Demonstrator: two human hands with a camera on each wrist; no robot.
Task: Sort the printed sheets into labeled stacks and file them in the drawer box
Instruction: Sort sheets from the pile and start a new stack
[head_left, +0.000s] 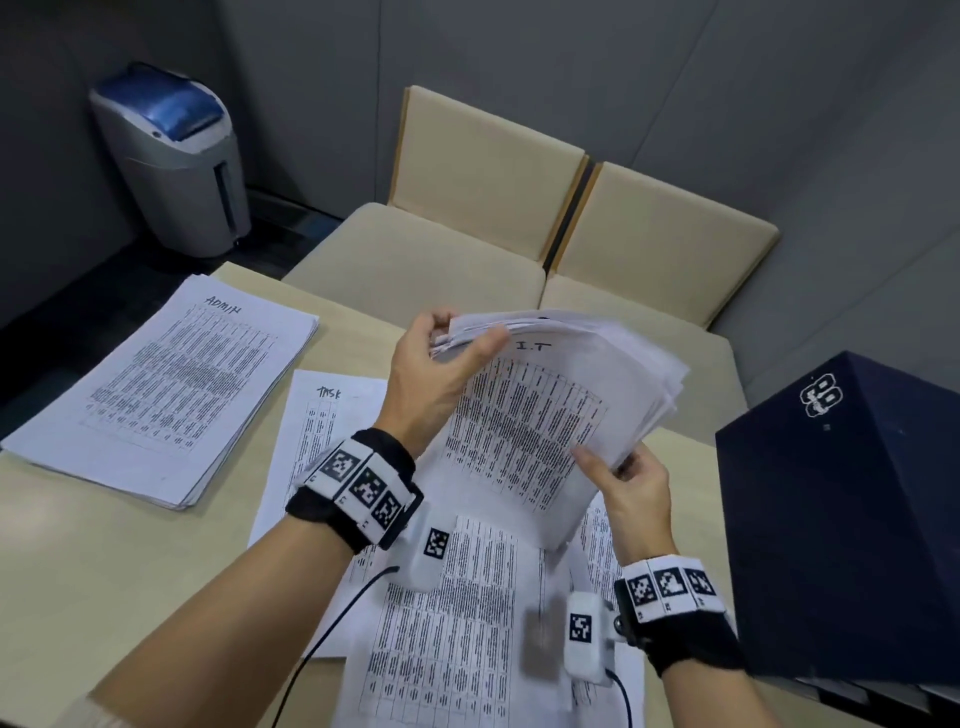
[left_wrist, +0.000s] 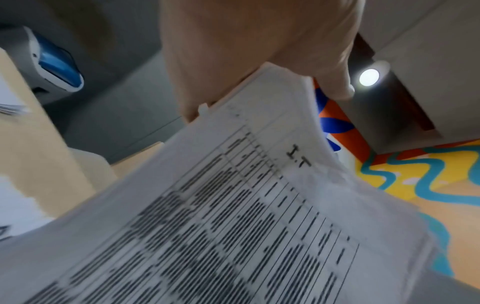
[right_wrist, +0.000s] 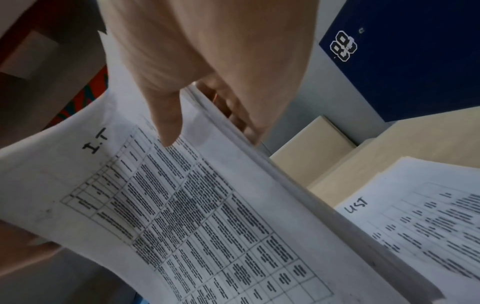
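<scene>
From the head camera, a thick bundle of printed sheets (head_left: 545, 410) marked "I.T" is held up above the table (head_left: 104, 545), tilted, between both hands. The left hand (head_left: 431, 374) grips the bundle's far upper corner, thumb lying across the top sheet and the other fingers curled behind the edge. The right hand (head_left: 628, 488) pinches the near right edge, thumb on top, fingers tucked under the fanned sheets. On the table at the left lies a stack labelled "ADMIN" (head_left: 171, 395); a sheet marked "TASK" (head_left: 322, 431) lies below the left wrist, and more loose sheets (head_left: 467, 623) lie under the raised bundle. A dark blue drawer box (head_left: 841, 519) stands at the right. Beyond the table are beige seats (head_left: 519, 218) and a grey and blue shredder bin (head_left: 176, 161).

From the left wrist, the top sheet fills the lower frame, its "I.T" label clear. The left hand's fingers (left_wrist: 335, 82) curl over the bundle's top edge and the thumb presses its corner.

From the right wrist, the thumb (right_wrist: 168, 123) presses flat on the top sheet while the other fingers (right_wrist: 233, 111) curl beneath the bundle's edge, pinching it. A stack marked "UST" (right_wrist: 415, 216) lies on the table at the lower right, with the blue box behind.
</scene>
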